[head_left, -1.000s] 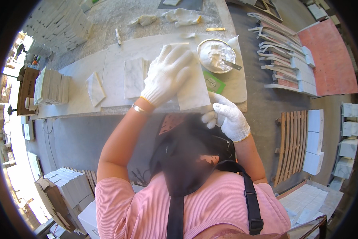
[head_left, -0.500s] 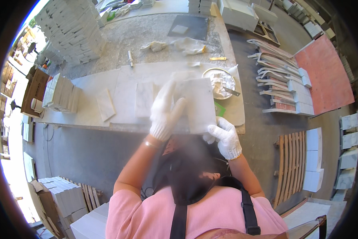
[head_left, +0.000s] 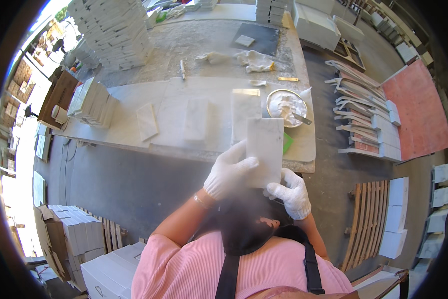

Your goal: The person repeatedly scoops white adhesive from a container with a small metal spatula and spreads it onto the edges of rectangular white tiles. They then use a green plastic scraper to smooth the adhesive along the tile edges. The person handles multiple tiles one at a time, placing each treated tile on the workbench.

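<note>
Both gloved hands hold a white marble tile (head_left: 265, 149) with faint grey veins, raised in front of the table's near edge. My left hand (head_left: 230, 172) grips its left side, thumb across the face. At the lower right corner my right hand (head_left: 291, 193) pinches the tile between thumb and fingers. Behind it, another tile (head_left: 245, 107) lies on the table, partly hidden by the held one. Left of that are a thick pale tile or stack (head_left: 196, 120) and a slanted tile (head_left: 146, 122). A round tub of white paste (head_left: 285, 107) with a putty knife (head_left: 302, 118) stands to the right.
Stacked tiles (head_left: 92, 102) stand at the table's left, with a taller stack (head_left: 112, 37) behind. Crumpled white gloves (head_left: 254, 61) and a marker-like stick (head_left: 182, 70) lie farther back. Something green (head_left: 287, 143) sits below the tub. A wooden pallet (head_left: 372, 219) stands right of me.
The tile has come up and nearer to me, off the table. My left hand has moved from above the tabletop to the tile's left side. The view has shifted slightly.
</note>
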Motion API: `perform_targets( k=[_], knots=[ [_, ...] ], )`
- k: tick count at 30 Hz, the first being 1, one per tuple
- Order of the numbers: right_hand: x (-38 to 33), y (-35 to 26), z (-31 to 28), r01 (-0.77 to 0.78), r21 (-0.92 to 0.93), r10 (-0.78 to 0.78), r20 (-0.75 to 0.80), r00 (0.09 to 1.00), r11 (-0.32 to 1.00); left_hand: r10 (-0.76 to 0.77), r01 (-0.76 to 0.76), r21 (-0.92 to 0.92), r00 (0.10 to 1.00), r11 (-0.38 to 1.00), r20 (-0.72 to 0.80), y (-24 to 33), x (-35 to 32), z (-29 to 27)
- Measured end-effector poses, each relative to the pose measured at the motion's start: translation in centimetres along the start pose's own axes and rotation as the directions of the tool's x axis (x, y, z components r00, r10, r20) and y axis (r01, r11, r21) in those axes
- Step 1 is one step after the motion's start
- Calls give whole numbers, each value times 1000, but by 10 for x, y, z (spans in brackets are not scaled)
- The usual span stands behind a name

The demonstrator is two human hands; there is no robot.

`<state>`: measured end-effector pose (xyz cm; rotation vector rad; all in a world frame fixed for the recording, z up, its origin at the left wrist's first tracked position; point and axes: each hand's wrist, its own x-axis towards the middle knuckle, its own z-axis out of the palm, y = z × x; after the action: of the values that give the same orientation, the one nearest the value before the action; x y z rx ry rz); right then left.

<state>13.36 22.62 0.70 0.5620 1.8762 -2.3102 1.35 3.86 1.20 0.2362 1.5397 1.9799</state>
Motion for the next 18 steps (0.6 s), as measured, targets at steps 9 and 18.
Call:
perform_targets(
  k=[9, 18],
  knots=[
    [-21, 12, -24, 69, -215, -75, -17, 997, 974, 106, -115, -181, 993, 977, -58, -6, -3, -19],
    [-15, 6, -45, 98, -34, -101, -75, 992, 995, 237, -109, 353, 908, 929, -345, 16, 49, -169]
  ],
)
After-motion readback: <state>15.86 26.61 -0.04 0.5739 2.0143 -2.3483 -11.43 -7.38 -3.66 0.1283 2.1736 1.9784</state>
